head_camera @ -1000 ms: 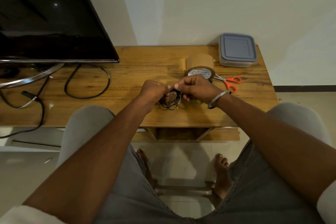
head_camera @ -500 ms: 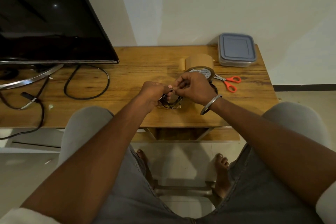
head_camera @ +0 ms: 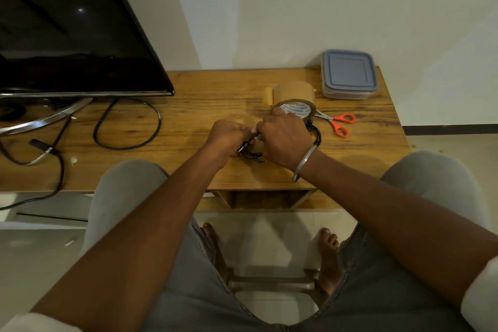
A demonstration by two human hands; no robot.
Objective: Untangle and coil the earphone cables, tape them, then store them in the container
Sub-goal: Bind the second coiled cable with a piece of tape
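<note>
Both hands work a black earphone cable [head_camera: 252, 155] just above the wooden table [head_camera: 204, 105]. My left hand [head_camera: 226, 136] grips the cable with curled fingers, and its plug end sticks out below the knuckles. My right hand [head_camera: 284, 139] pinches the cable against the left hand. A second black coil [head_camera: 317, 134] lies on the table behind my right wrist, partly hidden. The brown tape roll [head_camera: 293, 100] stands just beyond my right hand with a loose strip peeled up. The lidded grey container [head_camera: 349, 74] sits at the back right corner.
Orange-handled scissors [head_camera: 338, 122] lie right of the tape. A television [head_camera: 67, 27] on a metal stand fills the left side, with thick black power cables [head_camera: 126, 127] looped on the table. My knees sit under the table's front edge.
My right hand has shifted left and closer to my left hand, so less of the cable bundle shows. The coil behind my right wrist has come into view.
</note>
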